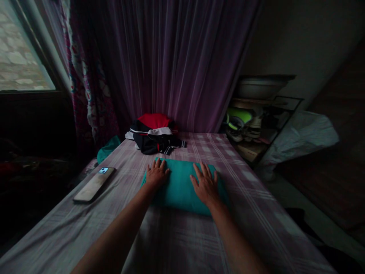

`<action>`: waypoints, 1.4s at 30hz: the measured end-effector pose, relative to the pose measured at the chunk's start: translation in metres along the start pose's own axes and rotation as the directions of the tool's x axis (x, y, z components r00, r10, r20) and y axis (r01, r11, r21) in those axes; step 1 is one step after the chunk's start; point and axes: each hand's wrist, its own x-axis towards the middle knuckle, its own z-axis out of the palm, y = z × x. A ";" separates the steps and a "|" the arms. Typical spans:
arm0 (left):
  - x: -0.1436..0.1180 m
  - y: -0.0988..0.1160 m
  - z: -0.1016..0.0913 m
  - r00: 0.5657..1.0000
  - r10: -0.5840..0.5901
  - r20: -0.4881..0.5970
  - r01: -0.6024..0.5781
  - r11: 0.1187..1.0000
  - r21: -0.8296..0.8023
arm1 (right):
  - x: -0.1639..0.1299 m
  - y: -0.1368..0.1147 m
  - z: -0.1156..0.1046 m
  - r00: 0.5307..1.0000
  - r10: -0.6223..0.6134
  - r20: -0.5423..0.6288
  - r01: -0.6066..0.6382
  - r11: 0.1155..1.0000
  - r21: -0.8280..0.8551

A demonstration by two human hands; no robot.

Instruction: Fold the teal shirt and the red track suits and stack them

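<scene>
- Hands lie flat on a folded teal cloth point(181, 186) at the middle of the bed point(85, 236), fingers spread wide, holding nothing.
- Left hand point(156, 173) rests on the cloth's left end; right hand point(205, 184) presses its right half, palm down.
- By my reading, the step in hand is smoothing and pressing the fold flat; another fold or a lift would call for fingers hooked under an edge, with both ends taken evenly so the layers do not slip.
- Teal cloth looks soft and thick, a rounded rectangle with a bulging near edge, its surface nearly creaseless.
- Bed cover is a thin checked fabric in pale mauve, faintly wrinkled toward the near left corner.
- Red, black and white garments point(154, 133) sit heaped at the far edge, loose and crumpled.
- Phone point(94, 184), flat and glossy, lies by the left edge, well apart from the cloth.
</scene>
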 end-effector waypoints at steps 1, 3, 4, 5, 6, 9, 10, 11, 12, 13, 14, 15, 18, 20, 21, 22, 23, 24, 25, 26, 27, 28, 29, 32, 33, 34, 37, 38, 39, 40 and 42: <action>-0.004 0.005 -0.004 0.999 0.015 -0.038 -0.014 1.000 0.010 | -0.004 -0.002 0.005 0.999 -0.003 0.038 0.003 1.000 -0.004; -0.015 0.016 -0.008 0.994 0.058 -0.087 -0.057 0.998 0.013 | -0.009 -0.004 0.015 0.993 -0.003 0.118 0.004 1.000 -0.006; -0.021 0.021 -0.008 0.991 0.087 -0.100 -0.086 0.996 0.010 | -0.011 -0.004 0.018 0.991 -0.005 0.135 0.005 1.000 -0.005; -0.027 0.025 -0.006 0.987 0.121 -0.107 -0.121 0.993 0.006 | -0.012 -0.004 0.021 0.990 -0.006 0.138 0.006 1.000 -0.001; -0.033 0.027 -0.004 0.982 0.156 -0.107 -0.157 0.988 0.001 | -0.013 -0.003 0.022 0.991 -0.005 0.133 0.004 1.000 0.002; -0.046 0.029 0.008 0.975 0.214 -0.067 -0.216 0.976 -0.026 | -0.014 -0.003 0.020 0.994 0.005 0.113 -0.006 1.000 0.009; -0.048 0.028 0.012 0.975 0.216 -0.045 -0.217 0.976 -0.034 | -0.013 -0.004 0.018 0.994 0.008 0.109 -0.009 1.000 0.009; -0.050 0.027 0.015 0.977 0.213 -0.026 -0.214 0.976 -0.040 | -0.013 -0.005 0.015 0.994 0.009 0.112 -0.010 1.000 0.010; -0.050 0.026 0.017 0.978 0.210 -0.015 -0.210 0.977 -0.043 | -0.013 -0.005 0.012 0.992 0.010 0.122 -0.012 1.000 0.013; -0.050 0.026 0.018 0.978 0.208 -0.009 -0.208 0.977 -0.042 | -0.012 -0.006 0.008 0.991 0.014 0.132 -0.017 1.000 0.017; -0.049 0.025 0.019 0.978 0.207 -0.007 -0.207 0.977 -0.040 | -0.011 -0.006 0.004 0.991 0.024 0.130 -0.027 0.999 0.021; -0.048 0.025 0.019 0.978 0.207 -0.008 -0.207 0.978 -0.039 | -0.011 -0.006 0.000 0.993 0.036 0.108 -0.039 0.999 0.021; -0.047 0.025 0.019 0.977 0.210 -0.022 -0.211 0.977 -0.038 | -0.012 0.000 -0.006 0.996 0.069 -0.049 -0.070 0.997 -0.020; -0.046 0.025 0.020 0.976 0.213 -0.031 -0.215 0.976 -0.041 | -0.015 0.007 -0.002 0.995 0.086 -0.052 -0.090 0.994 -0.066; -0.047 0.024 0.021 0.976 0.215 -0.034 -0.217 0.975 -0.044 | -0.016 0.011 0.001 0.995 0.100 0.001 -0.100 0.992 -0.083; -0.047 0.024 0.021 0.976 0.216 -0.038 -0.218 0.975 -0.048 | -0.018 0.014 0.005 0.991 0.116 0.069 -0.110 0.990 -0.093; -0.047 0.024 0.022 0.975 0.217 -0.043 -0.219 0.974 -0.051 | -0.020 0.017 0.009 0.983 0.131 0.131 -0.118 0.988 -0.098; -0.047 0.024 0.022 0.975 0.218 -0.049 -0.221 0.974 -0.055 | -0.021 0.019 0.012 0.976 0.140 0.169 -0.125 0.987 -0.100; -0.048 0.025 0.021 0.975 0.217 -0.054 -0.220 0.974 -0.058 | -0.021 0.020 0.015 0.973 0.142 0.181 -0.126 0.987 -0.099; -0.048 0.026 0.021 0.975 0.216 -0.056 -0.219 0.974 -0.063 | -0.022 0.020 0.016 0.975 0.143 0.172 -0.127 0.987 -0.100; -0.049 0.027 0.019 0.975 0.216 -0.054 -0.219 0.973 -0.067 | -0.022 0.020 0.017 0.977 0.144 0.156 -0.128 0.986 -0.103; -0.050 0.027 0.018 0.975 0.219 -0.046 -0.222 0.973 -0.071 | -0.023 0.020 0.018 0.979 0.144 0.143 -0.129 0.986 -0.105; -0.051 0.027 0.016 0.973 0.228 -0.034 -0.230 0.970 -0.076 | -0.023 0.020 0.018 0.981 0.144 0.133 -0.130 0.986 -0.106; -0.054 0.013 0.008 0.961 0.274 -0.038 -0.277 0.956 -0.101 | -0.024 0.020 0.018 0.984 0.135 0.115 -0.123 0.987 -0.105; -0.056 0.002 0.005 0.957 0.280 -0.073 -0.287 0.951 -0.117 | -0.024 0.021 0.019 0.986 0.128 0.109 -0.117 0.988 -0.104; -0.059 -0.011 0.002 0.955 0.270 -0.124 -0.286 0.948 -0.141 | -0.024 0.022 0.020 0.987 0.121 0.101 -0.111 0.988 -0.104; -0.070 -0.064 -0.007 0.956 0.135 -0.259 -0.209 0.937 -0.281 | -0.024 0.023 0.022 0.989 0.118 0.084 -0.108 0.987 -0.115; -0.076 -0.082 -0.009 0.964 0.088 -0.251 -0.174 0.922 -0.345 | -0.023 0.023 0.023 0.989 0.124 0.083 -0.114 0.986 -0.118; -0.081 -0.098 -0.011 0.973 0.064 -0.222 -0.151 0.902 -0.405 | -0.023 0.024 0.024 0.988 0.129 0.084 -0.119 0.986 -0.119; -0.087 -0.112 -0.012 0.983 0.052 -0.178 -0.130 0.878 -0.460 | -0.023 0.024 0.024 0.988 0.132 0.084 -0.122 0.986 -0.117; -0.097 -0.129 -0.012 0.995 0.061 -0.084 -0.098 0.829 -0.550 | -0.024 0.024 0.025 0.989 0.131 0.074 -0.122 0.986 -0.110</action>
